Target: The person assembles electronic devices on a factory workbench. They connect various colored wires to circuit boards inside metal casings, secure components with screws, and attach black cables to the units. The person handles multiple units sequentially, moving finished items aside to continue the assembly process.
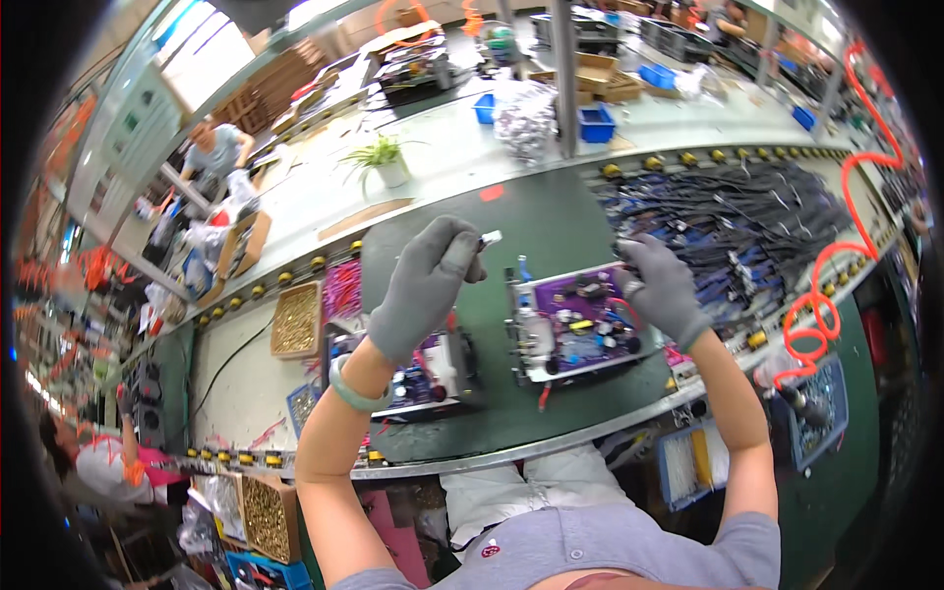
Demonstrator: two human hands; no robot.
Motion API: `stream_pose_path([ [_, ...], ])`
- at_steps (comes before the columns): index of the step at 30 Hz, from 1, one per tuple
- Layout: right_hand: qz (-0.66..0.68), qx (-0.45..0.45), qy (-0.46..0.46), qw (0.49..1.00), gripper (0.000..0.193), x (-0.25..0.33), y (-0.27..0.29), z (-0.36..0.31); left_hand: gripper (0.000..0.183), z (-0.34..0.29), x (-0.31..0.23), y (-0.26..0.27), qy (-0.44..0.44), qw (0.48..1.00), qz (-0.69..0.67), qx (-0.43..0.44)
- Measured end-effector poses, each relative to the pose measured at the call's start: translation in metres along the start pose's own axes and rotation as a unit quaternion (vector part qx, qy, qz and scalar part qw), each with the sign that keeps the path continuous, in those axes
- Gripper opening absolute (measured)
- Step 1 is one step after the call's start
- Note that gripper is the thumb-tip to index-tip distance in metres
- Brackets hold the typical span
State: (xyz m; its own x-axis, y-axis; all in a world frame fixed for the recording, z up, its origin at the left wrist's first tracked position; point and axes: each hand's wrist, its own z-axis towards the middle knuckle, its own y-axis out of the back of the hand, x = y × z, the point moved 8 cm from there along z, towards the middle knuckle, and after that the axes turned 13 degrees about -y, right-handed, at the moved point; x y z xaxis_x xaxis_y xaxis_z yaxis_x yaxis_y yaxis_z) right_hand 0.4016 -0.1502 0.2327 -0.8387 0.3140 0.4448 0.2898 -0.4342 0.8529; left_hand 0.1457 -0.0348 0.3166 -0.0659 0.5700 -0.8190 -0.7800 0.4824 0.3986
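My left hand, in a grey glove, is raised above the left circuit unit. Its fingers are closed on a small white connector-like piece that sticks out past the fingertips. My right hand, gloved too, hovers by the upper right corner of the right unit, a purple circuit board in a white frame. Its thumb and fingers are curled together; whatever they hold is too small to make out. Partly hidden under my left wrist lies the second such circuit unit. Both units rest on a dark green work board.
Right of my right hand lies a heap of black and blue cables. A box of brass-coloured parts and pink pieces lie left. An orange coiled hose hangs at right with a screwdriver-like tool. A potted plant stands behind.
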Motion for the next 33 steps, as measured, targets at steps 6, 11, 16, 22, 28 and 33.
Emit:
stream_pose_path([
  [6,0.031,0.027,-0.031,0.999,0.034,0.005,-0.004,-0.005,0.031,0.044,0.013,-0.062,0.031,0.985,0.084,0.149],
  [11,0.056,0.028,-0.043,0.997,0.032,0.001,-0.004,-0.006,0.024,0.042,0.044,-0.086,-0.016,0.97,0.146,0.193],
  [16,0.083,0.011,-0.037,0.996,0.032,-0.002,-0.004,-0.005,0.012,0.015,0.052,-0.129,-0.168,0.873,0.311,0.335],
  [22,0.084,0.01,-0.039,0.996,0.032,-0.002,-0.002,-0.005,0.012,0.009,0.069,-0.131,-0.112,0.867,0.323,0.363],
  [28,0.089,0.01,-0.04,0.995,0.032,-0.005,-0.003,-0.004,0.01,0.005,0.066,-0.131,-0.146,0.875,0.342,0.309],
  [33,0.1,0.004,-0.037,0.994,0.031,-0.003,-0.001,-0.004,0.01,0.007,0.064,-0.129,-0.138,0.883,0.316,0.319],
])
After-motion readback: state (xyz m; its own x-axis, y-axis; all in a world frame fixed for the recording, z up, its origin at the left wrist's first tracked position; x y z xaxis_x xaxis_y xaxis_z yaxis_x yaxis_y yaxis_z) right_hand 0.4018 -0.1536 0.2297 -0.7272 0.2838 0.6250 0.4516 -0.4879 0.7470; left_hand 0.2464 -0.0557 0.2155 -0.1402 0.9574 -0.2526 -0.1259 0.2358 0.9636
